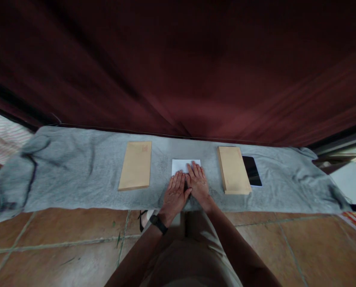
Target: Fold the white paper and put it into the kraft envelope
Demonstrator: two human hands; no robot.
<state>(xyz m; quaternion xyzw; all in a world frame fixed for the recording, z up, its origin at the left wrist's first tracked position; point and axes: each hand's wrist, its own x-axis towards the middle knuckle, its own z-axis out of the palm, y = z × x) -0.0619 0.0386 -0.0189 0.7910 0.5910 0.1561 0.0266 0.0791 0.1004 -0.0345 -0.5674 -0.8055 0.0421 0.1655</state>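
Observation:
A small white sheet of paper [179, 164] lies on the grey cloth in front of me, its near part covered by my hands. My left hand [175, 193] rests flat on the paper's left side, fingers stretched forward. Beside it, my right hand [198, 183] lies flat over the right side, fingers extended. The thumbs nearly meet in the middle. To the left is a thin stack of brown envelopes [136, 165], a red mark at its top corner. A thicker stack of brown envelopes [234, 169] stands to the right of my hands.
A dark tablet or phone [252, 171] lies partly behind the right stack. Grey cloth [76, 167] covers the long narrow surface. A dark red curtain [178, 79] hangs along its far edge. At far right is a white flat object [351, 183]. Tiled floor [61, 247] shows below.

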